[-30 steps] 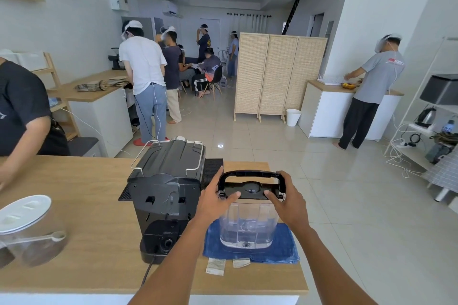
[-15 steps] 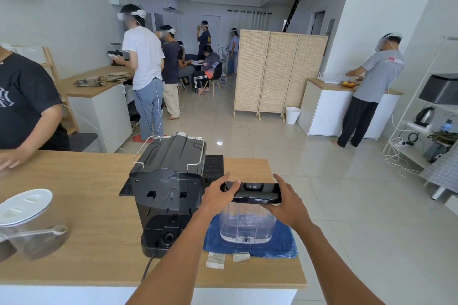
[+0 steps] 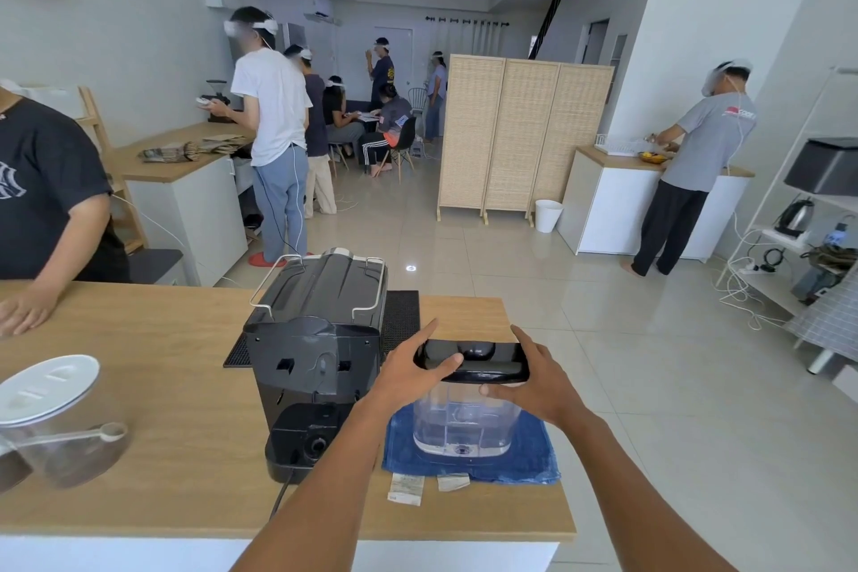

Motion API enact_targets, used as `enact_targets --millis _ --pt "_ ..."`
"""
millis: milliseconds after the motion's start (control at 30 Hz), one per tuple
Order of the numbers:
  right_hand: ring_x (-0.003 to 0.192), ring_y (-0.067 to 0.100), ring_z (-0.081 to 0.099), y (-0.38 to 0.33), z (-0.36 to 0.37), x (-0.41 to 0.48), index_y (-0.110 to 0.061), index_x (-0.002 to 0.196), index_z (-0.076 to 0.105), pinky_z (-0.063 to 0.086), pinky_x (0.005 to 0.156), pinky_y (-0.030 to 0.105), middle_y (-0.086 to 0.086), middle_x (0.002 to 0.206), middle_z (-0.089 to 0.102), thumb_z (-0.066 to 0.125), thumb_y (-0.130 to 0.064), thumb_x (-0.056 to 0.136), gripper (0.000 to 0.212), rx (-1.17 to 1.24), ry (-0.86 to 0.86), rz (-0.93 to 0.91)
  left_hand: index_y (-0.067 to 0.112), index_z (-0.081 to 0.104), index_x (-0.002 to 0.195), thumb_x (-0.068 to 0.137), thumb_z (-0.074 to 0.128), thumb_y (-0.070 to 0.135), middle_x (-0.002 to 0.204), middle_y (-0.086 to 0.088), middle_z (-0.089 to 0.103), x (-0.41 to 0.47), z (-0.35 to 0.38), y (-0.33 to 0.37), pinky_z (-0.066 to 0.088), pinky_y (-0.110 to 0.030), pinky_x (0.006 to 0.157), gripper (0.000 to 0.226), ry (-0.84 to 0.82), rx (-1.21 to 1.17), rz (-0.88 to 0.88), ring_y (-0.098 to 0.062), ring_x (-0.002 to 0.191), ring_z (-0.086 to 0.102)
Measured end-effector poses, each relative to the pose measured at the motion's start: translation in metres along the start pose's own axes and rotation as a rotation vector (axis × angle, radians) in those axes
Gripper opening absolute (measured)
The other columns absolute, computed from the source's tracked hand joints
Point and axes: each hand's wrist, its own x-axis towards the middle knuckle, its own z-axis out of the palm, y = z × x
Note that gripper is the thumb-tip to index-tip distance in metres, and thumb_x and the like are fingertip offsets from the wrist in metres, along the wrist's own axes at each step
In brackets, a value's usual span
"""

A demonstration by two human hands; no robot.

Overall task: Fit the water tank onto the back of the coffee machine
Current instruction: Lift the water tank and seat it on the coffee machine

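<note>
The clear water tank (image 3: 464,425) with a black lid and folded-down black handle stands on a blue cloth (image 3: 534,455) on the wooden counter. My left hand (image 3: 408,374) grips the lid's left side, thumb on the rim. On the tank's right, my right hand (image 3: 538,379) holds it just under the lid. The black coffee machine (image 3: 315,339) stands immediately left of the tank, its back facing me, with the empty tank base (image 3: 302,437) at the bottom.
A lidded clear jar (image 3: 51,413) with a measuring spoon sits at the counter's left. Another person's hand (image 3: 28,307) rests on the far left counter edge. A black drip mat (image 3: 401,320) lies behind the machine. Two paper slips (image 3: 406,488) lie before the cloth.
The tank's black handle, upright a second ago, now lies folded flat on the lid. Both hands have shifted from the handle to the lid's sides. The tank stays on the cloth.
</note>
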Motion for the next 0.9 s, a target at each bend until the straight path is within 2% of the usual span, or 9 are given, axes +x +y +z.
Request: enact_targets --millis 67,167,300,400,500,567,700,833,900 --pt "0.133 0.025 0.049 0.000 0.001 0.001 -0.037 0.156 0.021 0.044 0.107 0.041 0.005 0.151 0.041 0.076 -0.078 0.055 0.123 0.013 0.016 0.016 0.045 0.035 0.149 0.072 0.070 0.069 0.156 0.014 0.038 0.000 -0.001 -0.002 0.028 -0.043 0.120 0.088 -0.024 0.023 0.012 -0.009 0.145 0.030" --pt "0.130 0.025 0.052 0.000 0.003 0.005 -0.038 0.154 0.026 0.045 0.105 0.039 0.005 0.149 0.046 0.065 -0.087 0.057 0.115 0.005 0.020 0.025 0.044 0.041 0.146 0.069 0.067 0.075 0.153 0.014 0.044 0.000 -0.001 -0.007 0.032 -0.043 0.119 0.087 -0.035 0.061 0.024 -0.008 0.143 0.035" --pt "0.126 0.025 0.053 0.000 0.004 0.007 -0.037 0.152 0.032 0.044 0.103 0.035 0.006 0.144 0.049 0.071 -0.070 0.073 0.094 0.000 0.027 0.025 0.036 0.041 0.149 0.084 0.066 0.056 0.153 0.010 0.045 0.001 0.000 -0.011 0.031 -0.040 0.119 0.072 -0.013 0.122 0.039 -0.010 0.144 0.034" --pt "0.124 0.023 0.053 0.001 0.005 0.006 -0.041 0.149 0.034 0.043 0.098 0.030 0.003 0.134 0.055 0.072 -0.065 0.076 0.085 0.020 0.035 0.007 0.049 0.036 0.147 0.076 0.059 0.074 0.150 0.008 0.048 0.002 0.000 -0.014 0.035 -0.045 0.116 0.078 -0.003 0.163 0.025 -0.012 0.141 0.038" --pt "0.114 0.015 0.054 0.003 0.007 0.004 -0.042 0.150 0.034 0.041 0.093 0.026 -0.004 0.127 0.058 0.073 -0.065 0.076 0.087 0.072 0.032 0.000 0.055 0.032 0.146 0.073 0.052 0.083 0.144 0.007 0.052 0.005 0.001 -0.021 0.037 -0.044 0.114 0.081 -0.007 0.190 0.045 -0.011 0.137 0.042" --pt "0.112 0.013 0.053 0.004 0.010 0.002 -0.043 0.152 0.032 0.041 0.093 0.026 -0.005 0.128 0.059 0.071 -0.072 0.071 0.094 0.105 0.038 0.005 0.058 0.030 0.145 0.075 0.050 0.083 0.140 0.008 0.055 0.006 0.001 -0.023 0.041 -0.044 0.112 0.077 0.005 0.218 0.077 -0.010 0.132 0.046" --pt "0.114 0.016 0.056 0.010 0.014 0.001 -0.046 0.151 0.032 0.044 0.093 0.028 -0.004 0.126 0.061 0.064 -0.081 0.067 0.097 0.119 0.057 -0.006 0.063 0.026 0.142 0.083 0.053 0.071 0.122 -0.001 0.058 0.001 0.005 -0.023 0.048 -0.042 0.100 0.065 0.044 0.254 0.108 -0.016 0.109 0.055" --pt "0.109 0.013 0.060 0.013 0.017 -0.006 -0.052 0.149 0.033 0.052 0.090 0.030 -0.009 0.122 0.063 0.054 -0.089 0.065 0.094 0.149 0.102 -0.056 0.068 0.019 0.141 0.073 0.040 0.089 0.131 -0.003 0.056 -0.003 0.008 -0.026 0.047 -0.045 0.101 0.074 0.051 0.256 0.136 -0.020 0.116 0.054" --pt "0.105 0.012 0.062 0.017 0.019 -0.009 -0.056 0.148 0.030 0.054 0.088 0.032 -0.009 0.123 0.065 0.056 -0.085 0.069 0.088 0.171 0.126 -0.062 0.064 0.017 0.144 0.080 0.046 0.081 0.144 0.002 0.051 -0.008 0.009 -0.026 0.044 -0.043 0.105 0.072 0.029 0.263 0.147 -0.018 0.125 0.051"
